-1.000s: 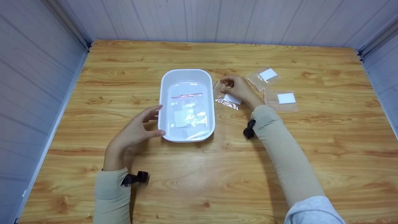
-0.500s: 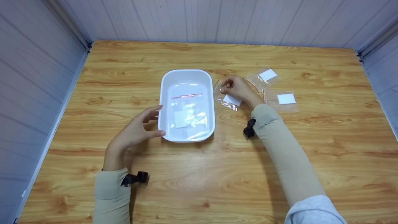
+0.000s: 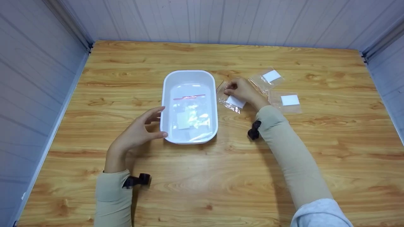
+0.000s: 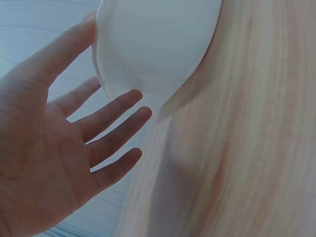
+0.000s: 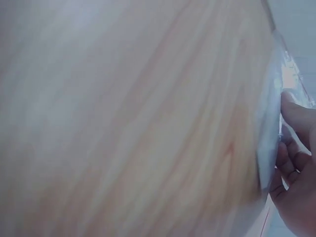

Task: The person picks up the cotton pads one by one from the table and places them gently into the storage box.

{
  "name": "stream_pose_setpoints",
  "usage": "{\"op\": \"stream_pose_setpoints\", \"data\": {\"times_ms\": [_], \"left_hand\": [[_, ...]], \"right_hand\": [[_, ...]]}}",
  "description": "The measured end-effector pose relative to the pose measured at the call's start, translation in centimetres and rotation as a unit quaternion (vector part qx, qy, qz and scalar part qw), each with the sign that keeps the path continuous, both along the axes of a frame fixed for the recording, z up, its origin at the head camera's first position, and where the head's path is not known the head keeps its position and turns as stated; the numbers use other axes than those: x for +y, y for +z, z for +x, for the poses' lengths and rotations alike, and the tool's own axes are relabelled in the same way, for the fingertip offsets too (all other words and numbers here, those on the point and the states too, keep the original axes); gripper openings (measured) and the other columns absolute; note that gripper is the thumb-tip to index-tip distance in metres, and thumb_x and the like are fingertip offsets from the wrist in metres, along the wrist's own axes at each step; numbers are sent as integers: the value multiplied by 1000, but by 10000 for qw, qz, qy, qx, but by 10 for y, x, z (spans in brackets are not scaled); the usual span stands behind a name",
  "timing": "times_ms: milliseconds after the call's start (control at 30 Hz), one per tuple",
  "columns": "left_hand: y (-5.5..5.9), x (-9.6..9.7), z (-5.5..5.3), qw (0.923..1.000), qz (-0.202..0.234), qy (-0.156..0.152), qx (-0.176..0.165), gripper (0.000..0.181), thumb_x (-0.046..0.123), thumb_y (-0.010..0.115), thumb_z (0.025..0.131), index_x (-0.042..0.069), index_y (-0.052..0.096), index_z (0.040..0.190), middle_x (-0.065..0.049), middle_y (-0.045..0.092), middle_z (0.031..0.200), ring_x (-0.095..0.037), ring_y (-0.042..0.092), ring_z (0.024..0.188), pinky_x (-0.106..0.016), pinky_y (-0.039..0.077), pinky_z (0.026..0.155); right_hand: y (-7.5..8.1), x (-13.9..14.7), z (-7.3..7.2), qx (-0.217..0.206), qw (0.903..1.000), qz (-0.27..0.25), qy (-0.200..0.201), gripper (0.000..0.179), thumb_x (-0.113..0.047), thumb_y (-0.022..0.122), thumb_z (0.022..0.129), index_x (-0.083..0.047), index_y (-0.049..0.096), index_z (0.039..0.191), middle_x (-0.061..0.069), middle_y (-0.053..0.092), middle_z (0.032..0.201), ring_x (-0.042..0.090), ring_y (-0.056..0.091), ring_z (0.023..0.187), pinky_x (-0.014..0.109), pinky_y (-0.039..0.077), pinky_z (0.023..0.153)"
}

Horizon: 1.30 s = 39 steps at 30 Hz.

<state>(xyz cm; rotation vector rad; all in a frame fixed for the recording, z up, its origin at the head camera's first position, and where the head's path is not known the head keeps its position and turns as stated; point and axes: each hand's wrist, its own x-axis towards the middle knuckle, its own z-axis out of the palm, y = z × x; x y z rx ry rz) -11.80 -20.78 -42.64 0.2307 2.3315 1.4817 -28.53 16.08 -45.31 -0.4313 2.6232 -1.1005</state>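
Note:
A white plastic tray [image 3: 189, 76] stands upright on the table, with a clear zip bag [image 3: 184, 121] with a red seal line and a pale card-like piece inside it. Spread, fairly straight fingers of my left hand [image 3: 134, 132] touch the tray's left rim; in the left wrist view the hand [image 4: 54, 138] has several fingers off the tray [image 4: 158, 44]. Right of the tray, my right hand [image 3: 244, 91] pinches a small clear zip bag [image 3: 235, 102] holding a white rectangle. In the right wrist view, thumb and curled fingers of the hand [image 5: 298, 163] meet the bag [image 5: 269, 138].
Two more clear bags with white rectangles lie to the right of my right hand: one farther back [image 3: 271, 76], one beside the forearm [image 3: 289, 100]. Panelled walls [image 3: 221, 22] border the wooden table [image 3: 202, 189] at the back and sides.
The pinched bag and my right hand have shifted very slightly. My left hand, the tray and the other bags look unchanged.

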Motion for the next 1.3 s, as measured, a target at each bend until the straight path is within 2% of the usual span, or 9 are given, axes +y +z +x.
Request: {"op": "stream_pose_setpoints", "data": {"times_ms": [100,267,500,633,800,1033,1300], "left_hand": [[2,0,0,10000,-32,16,-24,86,26,84,81,23,37,154,-12,46,147,-35,38,137,-60,20,114],[2,0,0,10000,-34,10,-71,86,26,84,81,23,36,154,-11,46,147,-34,38,137,-59,20,115],[1,0,0,9998,-28,59,-166,87,28,84,80,26,37,153,-10,45,148,-34,37,138,-61,18,115],[0,0,1,9998,-39,83,-191,87,28,85,80,26,37,153,-9,45,148,-33,37,138,-61,18,114],[-1,0,0,10000,-7,-36,35,86,25,83,82,20,36,154,-12,46,147,-35,39,137,-59,22,114],[-1,1,0,10000,39,-74,38,87,24,83,82,19,34,154,-14,45,147,-36,39,137,-58,25,114],[0,0,1,10000,-11,-56,31,87,26,83,82,21,35,154,-14,45,147,-36,38,137,-59,24,113]], "right_hand": [[3,4,1,-117,9999,-66,-53,15,-16,68,95,-2,70,100,8,65,94,18,56,88,28,45,81],[8,11,5,-178,9998,-44,-50,19,-20,66,97,-3,70,104,10,67,98,20,57,88,29,47,77],[18,19,14,112,9999,-69,-64,26,-22,59,101,1,68,111,14,66,105,24,58,97,37,46,89],[25,22,20,266,9994,-199,-140,28,-24,58,102,0,68,108,12,65,97,21,56,87,33,47,77],[31,26,25,609,9972,-366,-222,29,-25,59,101,2,68,108,10,65,90,16,56,80,23,45,68],[41,29,38,903,9934,-604,-380,28,-25,59,101,0,69,110,12,68,94,18,58,82,22,44,67],[54,32,50,1296,9859,-976,-398,28,-24,57,102,0,68,112,12,68,94,32,63,84,22,46,68]]}}
